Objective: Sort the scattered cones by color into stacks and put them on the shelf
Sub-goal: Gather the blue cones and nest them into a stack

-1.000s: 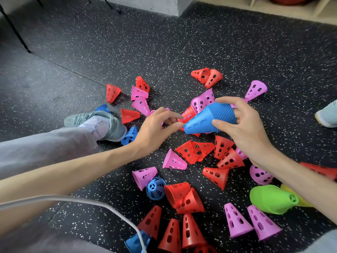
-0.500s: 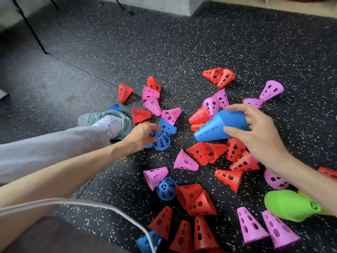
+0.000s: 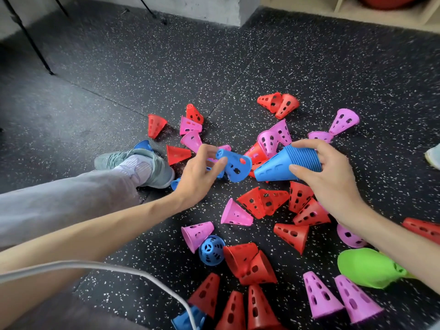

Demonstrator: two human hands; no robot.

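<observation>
loose cones (image 3: 252, 265): red, pink and blue ones lie tipped all over the floor, closest to us.
left hand (image 3: 200, 177): pinches a blue cone (image 3: 234, 166) by its small end, just beside the stack.
right hand (image 3: 331, 172): fingers wrap the blue stack (image 3: 285, 165) near its wide rims.
feel: probably light, thin plastic with holes; hold gently.
shelf (image 3: 357, 8): far at the back.

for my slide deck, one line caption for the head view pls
Left hand brings a blue cone toward the blue stack held by right hand.
</observation>
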